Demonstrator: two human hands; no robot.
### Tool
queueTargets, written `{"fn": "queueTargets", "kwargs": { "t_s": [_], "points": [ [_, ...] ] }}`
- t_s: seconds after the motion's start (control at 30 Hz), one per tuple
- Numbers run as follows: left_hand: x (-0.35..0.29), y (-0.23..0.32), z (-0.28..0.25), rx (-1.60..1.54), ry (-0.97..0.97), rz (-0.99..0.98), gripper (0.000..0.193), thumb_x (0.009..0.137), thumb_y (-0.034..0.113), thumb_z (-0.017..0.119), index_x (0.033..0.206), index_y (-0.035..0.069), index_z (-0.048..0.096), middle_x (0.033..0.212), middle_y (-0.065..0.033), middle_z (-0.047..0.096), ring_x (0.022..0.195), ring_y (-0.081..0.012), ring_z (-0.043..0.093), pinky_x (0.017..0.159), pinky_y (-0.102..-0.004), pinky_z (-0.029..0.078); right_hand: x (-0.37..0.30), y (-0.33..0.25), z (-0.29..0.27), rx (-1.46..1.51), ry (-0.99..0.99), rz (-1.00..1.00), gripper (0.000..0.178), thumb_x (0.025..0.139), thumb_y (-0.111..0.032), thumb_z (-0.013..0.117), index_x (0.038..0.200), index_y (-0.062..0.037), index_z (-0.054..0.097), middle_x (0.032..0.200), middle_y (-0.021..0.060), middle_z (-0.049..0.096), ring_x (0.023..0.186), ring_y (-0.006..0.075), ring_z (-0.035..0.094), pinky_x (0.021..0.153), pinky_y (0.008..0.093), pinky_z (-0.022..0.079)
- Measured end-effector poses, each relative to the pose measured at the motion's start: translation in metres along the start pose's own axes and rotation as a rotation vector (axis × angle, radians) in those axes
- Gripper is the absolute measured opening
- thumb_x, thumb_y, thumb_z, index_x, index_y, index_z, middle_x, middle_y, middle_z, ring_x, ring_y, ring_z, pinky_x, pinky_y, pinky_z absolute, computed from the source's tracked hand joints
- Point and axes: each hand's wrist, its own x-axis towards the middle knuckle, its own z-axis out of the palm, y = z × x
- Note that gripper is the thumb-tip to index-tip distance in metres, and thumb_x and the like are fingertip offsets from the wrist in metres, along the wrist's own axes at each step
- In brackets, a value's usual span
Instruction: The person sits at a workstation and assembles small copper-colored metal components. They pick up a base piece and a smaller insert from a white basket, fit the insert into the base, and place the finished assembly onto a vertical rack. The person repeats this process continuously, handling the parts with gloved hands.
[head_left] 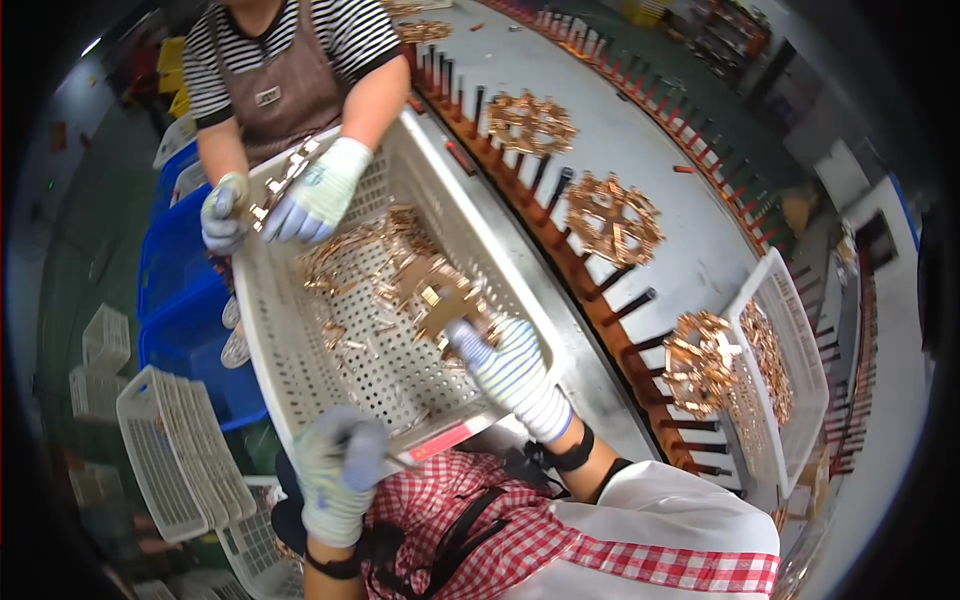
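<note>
My right hand, in a striped knit glove, reaches into a white perforated crate. Its fingers close on the near edge of a flat copper-coloured metal frame with small tabs, held over loose copper pieces. My gloved left hand is at the crate's near left corner with fingers curled. A thin dark tip shows beside it, blurred, so what it holds is unclear. Across the crate, a co-worker's gloved hands hold a similar shiny metal part.
To the right, round copper-coloured assemblies lie along a grey conveyor edged with upright dark pegs. Another white crate of copper pieces stands at the far right. Blue bins and stacked white baskets are on the left.
</note>
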Motion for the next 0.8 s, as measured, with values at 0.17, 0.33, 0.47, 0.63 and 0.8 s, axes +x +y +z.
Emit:
{"fn": "queueTargets", "kwargs": {
  "t_s": [0.17,0.33,0.47,0.63,0.8],
  "points": [
    [-0.005,-0.055,0.006,0.340,0.183,0.259,0.027,0.086,0.016,0.064,0.106,-0.001,0.059,0.067,-0.0029,0.061,0.054,-0.0091,0.052,0.049,-0.0256,0.042,-0.054,0.000,-0.017,0.138,-0.279,0.103,0.034,0.091,-0.034,0.062,0.077,-0.0037,0.061,0.066,0.0016,0.060,0.061,0.0090,0.054,0.058,0.0294,0.045],
    [-0.047,-0.035,0.008,-0.166,-0.039,-0.235,0.030,0.089,0.020,0.063,0.111,0.001,0.059,0.068,-0.0014,0.061,0.052,-0.0049,0.047,0.047,-0.0226,0.037,-0.085,0.002,-0.031,0.379,-0.400,-0.087,0.052,0.093,-0.031,0.060,0.137,-0.0056,0.047,0.105,0.0086,0.063,0.084,0.0099,0.059,0.076,0.0240,0.048],
    [-0.105,-0.086,-0.051,-0.406,0.364,-0.238,0.029,0.092,0.018,0.059,0.115,0.001,0.057,0.089,-0.0038,0.056,0.076,-0.0123,0.056,0.063,-0.0244,0.046,-0.106,0.055,-0.077,0.700,0.162,-0.159,0.075,0.093,-0.044,0.061,0.148,-0.0041,0.028,0.119,0.0151,0.058,0.091,0.0153,0.061,0.087,0.0312,0.049],
    [-0.195,-0.076,-0.073,-0.004,0.944,-0.530,0.049,0.098,0.034,0.049,0.130,-0.004,0.052,0.121,-0.0139,0.059,0.102,-0.0244,0.058,0.088,-0.0364,0.048,-0.111,0.108,-0.113,1.106,0.553,-0.158,0.048,0.092,-0.043,0.062,0.122,-0.0057,0.055,0.110,0.0102,0.064,0.085,0.0211,0.066,0.083,0.0411,0.054],
    [-0.321,-0.227,-0.133,0.557,0.887,-0.703,0.047,0.099,0.031,0.049,0.132,-0.002,0.052,0.125,-0.0158,0.058,0.106,-0.0259,0.058,0.089,-0.0374,0.048,-0.096,0.110,-0.130,0.998,0.865,-0.262,0.042,0.092,-0.041,0.062,0.121,-0.0118,0.053,0.112,0.0064,0.061,0.096,0.0243,0.063,0.081,0.0449,0.055]
  ]
}}
